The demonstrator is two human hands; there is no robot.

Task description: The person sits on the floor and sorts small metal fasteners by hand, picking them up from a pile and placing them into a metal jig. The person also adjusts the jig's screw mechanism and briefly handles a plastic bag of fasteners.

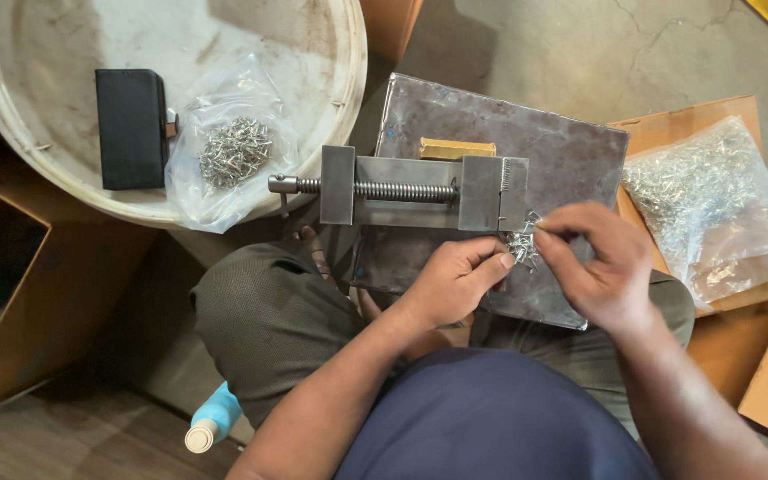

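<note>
Both hands, left point(455, 280) and right point(602, 267), pinched on small metal clips point(521, 244) beside vise point(420, 189).

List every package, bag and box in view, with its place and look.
Clear plastic bag: on the white round lid, upper left, holding small metal pieces.
Larger clear bag: right, on brown cardboard, full of metal pieces.
Black flat case: beside the first bag, rectangular.
Brown cardboard box: left edge, open.
No labels, signs or screens show.
</note>
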